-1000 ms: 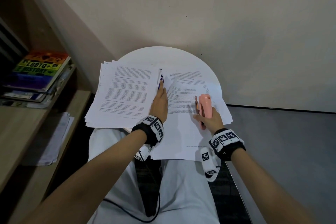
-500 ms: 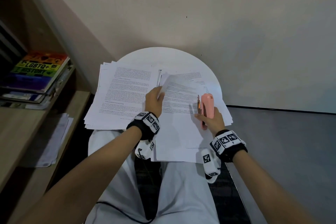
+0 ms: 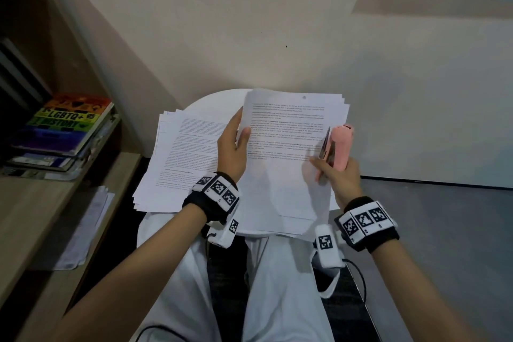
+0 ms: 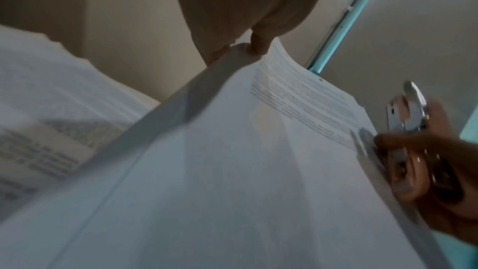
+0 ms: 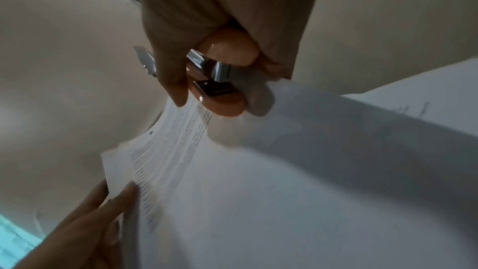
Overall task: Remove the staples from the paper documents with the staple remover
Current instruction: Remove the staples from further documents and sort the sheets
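A stapled document (image 3: 288, 158) of printed pages is held up off the round white table (image 3: 211, 100). My left hand (image 3: 241, 128) grips its left edge, thumb on the front page, as the left wrist view shows at the fingers (image 4: 254, 45). My right hand (image 3: 323, 164) holds the pink staple remover (image 3: 342, 144) with its metal blade pointing up, and its thumb and forefinger also pinch the document's right edge. In the right wrist view the staple remover (image 5: 222, 81) sits in the curled fingers above the document (image 5: 258, 191). No staple is visible.
A fanned stack of printed sheets (image 3: 188, 158) lies on the table's left half and overhangs its front edge. On the wooden shelf to the left lie stacked books (image 3: 69, 125), with loose papers (image 3: 86, 219) lower down. The wall stands close behind the table.
My left hand has taken hold of the right-hand document and lifted it off the table to stand tilted up. My right hand, with the staple remover, has risen with its right edge.
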Motion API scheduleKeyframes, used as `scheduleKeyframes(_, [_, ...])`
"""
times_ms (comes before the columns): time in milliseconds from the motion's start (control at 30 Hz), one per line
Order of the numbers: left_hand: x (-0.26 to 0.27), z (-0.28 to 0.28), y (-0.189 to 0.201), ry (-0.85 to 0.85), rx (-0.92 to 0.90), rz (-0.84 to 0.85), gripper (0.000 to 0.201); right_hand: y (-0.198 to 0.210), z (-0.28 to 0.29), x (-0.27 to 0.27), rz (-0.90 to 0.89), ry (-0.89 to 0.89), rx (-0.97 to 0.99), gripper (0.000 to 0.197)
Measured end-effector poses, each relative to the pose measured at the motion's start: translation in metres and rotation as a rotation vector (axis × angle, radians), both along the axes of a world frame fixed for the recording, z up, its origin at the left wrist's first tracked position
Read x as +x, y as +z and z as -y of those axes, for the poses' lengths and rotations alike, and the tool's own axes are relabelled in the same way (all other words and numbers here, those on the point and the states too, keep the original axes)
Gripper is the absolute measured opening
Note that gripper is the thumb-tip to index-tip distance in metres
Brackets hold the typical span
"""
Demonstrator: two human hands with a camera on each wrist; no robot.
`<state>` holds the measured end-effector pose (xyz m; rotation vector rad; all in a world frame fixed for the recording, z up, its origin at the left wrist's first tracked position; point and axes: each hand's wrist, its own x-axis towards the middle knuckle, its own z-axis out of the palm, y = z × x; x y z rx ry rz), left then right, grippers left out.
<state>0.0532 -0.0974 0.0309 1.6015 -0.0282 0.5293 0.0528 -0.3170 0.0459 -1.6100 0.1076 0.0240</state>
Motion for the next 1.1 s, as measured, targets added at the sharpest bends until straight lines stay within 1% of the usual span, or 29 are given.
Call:
scheduleKeyframes(100, [-0.001, 0.002, 0.005, 0.039, 0.211, 0.076, 0.046, 0.003, -0.003, -0.004, 0.009, 0.005, 0.018, 0.016])
scheduleKeyframes(200, [-0.001, -0.002, 0.004, 0.048, 0.31, 0.089, 0.048, 0.004, 0.001, -0.007, 0.003, 0.025, 0.018, 0.016])
scheduleKeyframes(267, [-0.001, -0.006, 0.006, 0.051, 0.316, 0.049, 0.048, 0.004, 0.004, -0.008, 0.008, 0.036, -0.013, 0.018])
scheduleKeyframes(333, [0.002, -0.014, 0.013, 0.049, 0.27, 0.029, 0.049, 0.002, 0.007, -0.01, 0.018, 0.041, -0.047, 0.023])
scheduleKeyframes(433, [0.008, -0.028, 0.026, 0.037, 0.312, 0.08, 0.042, 0.001, 0.012, -0.012, 0.026, 0.04, -0.073, 0.023])
scheduleKeyframes(567, [0.009, -0.037, 0.043, -0.029, 0.335, 0.08, 0.038, 0.003, 0.014, -0.013, 0.03, 0.024, -0.077, 0.02])
scheduleKeyframes(633, [0.009, -0.039, 0.045, -0.025, 0.328, 0.097, 0.034, 0.004, 0.014, -0.013, 0.028, 0.021, -0.062, 0.018])
scheduleKeyframes(767, [0.009, -0.045, 0.044, -0.01, 0.378, 0.099, 0.025, 0.006, 0.014, -0.013, 0.025, 0.023, -0.075, 0.019])
scheduleKeyframes(867, [0.008, -0.048, 0.044, -0.016, 0.323, 0.041, 0.029, 0.009, 0.013, -0.015, 0.029, 0.023, -0.077, 0.017])
scheduleKeyframes(1000, [0.005, -0.05, 0.049, -0.088, 0.114, -0.119, 0.037, 0.011, 0.013, -0.016, 0.024, 0.029, -0.074, 0.015])
scheduleKeyframes(1100, [0.004, -0.051, 0.055, -0.138, 0.081, -0.17, 0.039, 0.011, 0.014, -0.017, 0.022, 0.029, -0.066, 0.015])
